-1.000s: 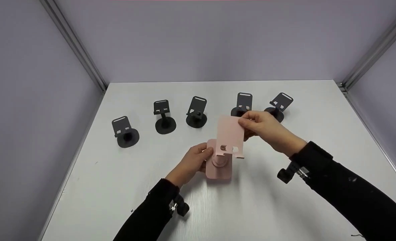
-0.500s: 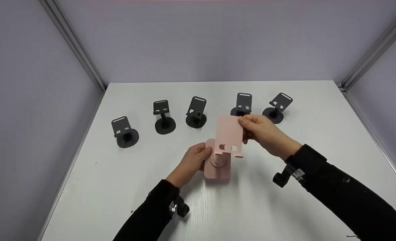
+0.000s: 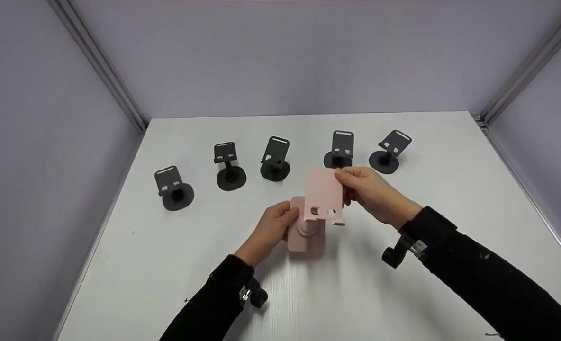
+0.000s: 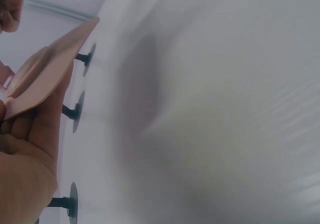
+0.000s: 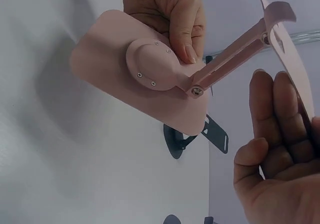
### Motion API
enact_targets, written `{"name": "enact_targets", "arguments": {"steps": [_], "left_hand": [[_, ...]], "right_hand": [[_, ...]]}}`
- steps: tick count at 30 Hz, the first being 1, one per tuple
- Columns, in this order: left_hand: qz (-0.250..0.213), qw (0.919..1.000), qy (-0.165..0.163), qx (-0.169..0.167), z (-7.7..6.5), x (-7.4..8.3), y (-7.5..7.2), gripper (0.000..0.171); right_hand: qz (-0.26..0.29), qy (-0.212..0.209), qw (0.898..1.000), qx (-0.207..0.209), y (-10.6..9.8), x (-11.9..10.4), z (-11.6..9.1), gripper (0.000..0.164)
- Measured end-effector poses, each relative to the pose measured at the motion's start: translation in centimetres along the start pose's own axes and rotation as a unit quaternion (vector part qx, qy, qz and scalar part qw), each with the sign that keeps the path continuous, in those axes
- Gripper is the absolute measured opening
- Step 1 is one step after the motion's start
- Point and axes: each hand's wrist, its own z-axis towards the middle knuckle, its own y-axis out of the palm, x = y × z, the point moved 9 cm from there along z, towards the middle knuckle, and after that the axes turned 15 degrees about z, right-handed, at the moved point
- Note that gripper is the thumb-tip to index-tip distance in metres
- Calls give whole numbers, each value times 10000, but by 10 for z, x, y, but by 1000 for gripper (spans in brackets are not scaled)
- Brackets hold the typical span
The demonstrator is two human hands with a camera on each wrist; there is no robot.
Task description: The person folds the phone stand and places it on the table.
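Note:
A pink phone stand [image 3: 324, 192] is held up above the white table by both hands. My left hand [image 3: 273, 226] grips the left edge of its flat base [image 3: 309, 244], thumb on top. My right hand [image 3: 374, 194] pinches the upper right edge of the phone plate, which has two cutouts and small lips at the bottom. In the right wrist view, a hinged arm [image 5: 230, 58] joins the screwed round hub [image 5: 152, 66] to the plate. The left wrist view shows the base [image 4: 55, 68] edge-on over my left palm, its shadow lying on the table.
Several black phone stands are spread across the back of the white table [image 3: 204, 246]: one [image 3: 175, 189] at far left, one [image 3: 230, 166] beside it, another [image 3: 275, 158] mid-table, and two [image 3: 341, 147] [image 3: 389, 151] behind my right hand. Grey-lilac walls [image 3: 309, 57] enclose the table.
My right hand has shifted slightly down and left with the phone plate, whose angle has changed a little. The left hand keeps its grip on the base, nearly still.

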Motion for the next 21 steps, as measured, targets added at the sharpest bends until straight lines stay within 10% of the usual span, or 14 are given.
{"name": "enact_targets", "arguments": {"steps": [21], "left_hand": [[852, 9925, 577, 655, -3, 15, -13, 27]], "right_hand": [[149, 875, 9958, -246, 8, 29, -2, 36]]}}
